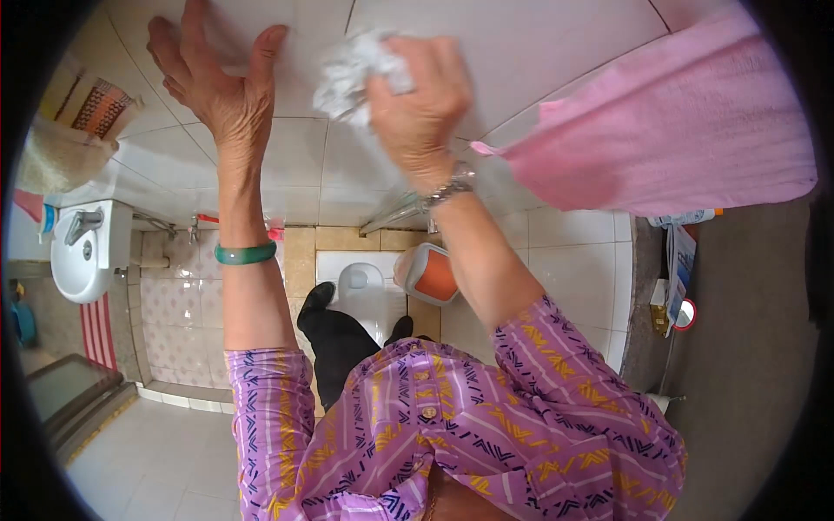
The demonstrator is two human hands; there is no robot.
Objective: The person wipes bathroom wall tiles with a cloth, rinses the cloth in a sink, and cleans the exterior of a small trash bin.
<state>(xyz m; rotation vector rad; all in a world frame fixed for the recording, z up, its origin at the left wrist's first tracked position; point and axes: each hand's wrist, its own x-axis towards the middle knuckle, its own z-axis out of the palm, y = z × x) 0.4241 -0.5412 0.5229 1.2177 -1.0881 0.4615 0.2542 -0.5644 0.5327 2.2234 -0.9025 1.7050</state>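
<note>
My right hand grips a crumpled white cloth or wad of paper against the white tiled wall. Both hand and wad are slightly blurred. To the left, my left hand holds nothing; its fingers are spread, and the fingertips appear to rest on the same tiles. A green bangle circles my left forearm, and a metal-banded watch is on my right wrist. Right of my right hand hangs a pink towel.
Below me is a white squat toilet, with a bin with an orange lid panel beside it. A white washbasin is mounted at left, under hanging towels. On the right, a ledge has small items beside it, including a red-rimmed round mirror.
</note>
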